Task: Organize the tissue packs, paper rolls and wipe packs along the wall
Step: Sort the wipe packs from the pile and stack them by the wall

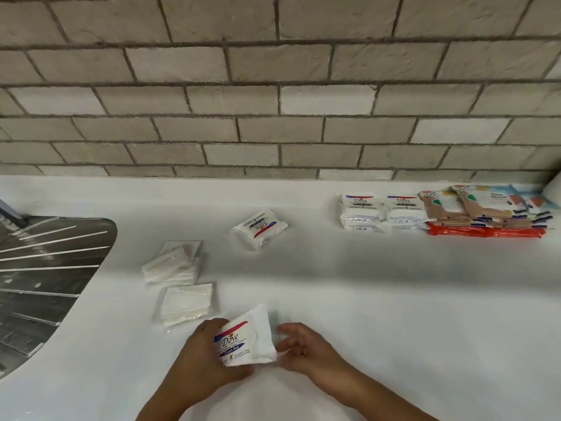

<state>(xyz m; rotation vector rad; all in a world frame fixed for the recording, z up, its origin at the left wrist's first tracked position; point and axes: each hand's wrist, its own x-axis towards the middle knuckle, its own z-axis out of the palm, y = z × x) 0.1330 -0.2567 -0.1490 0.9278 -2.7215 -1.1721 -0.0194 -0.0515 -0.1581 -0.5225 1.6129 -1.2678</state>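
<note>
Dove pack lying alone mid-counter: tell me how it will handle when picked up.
The lone Dove pack looks soft: its wrapper bulges, so it probably gives when squeezed. Glossy film may be slippery. It lies flat, so rolling seems unlikely.

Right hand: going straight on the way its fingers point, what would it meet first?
The Dove pack held in the left hand: the right hand points leftward at its right edge, nearly touching, though contact is unclear.
</note>
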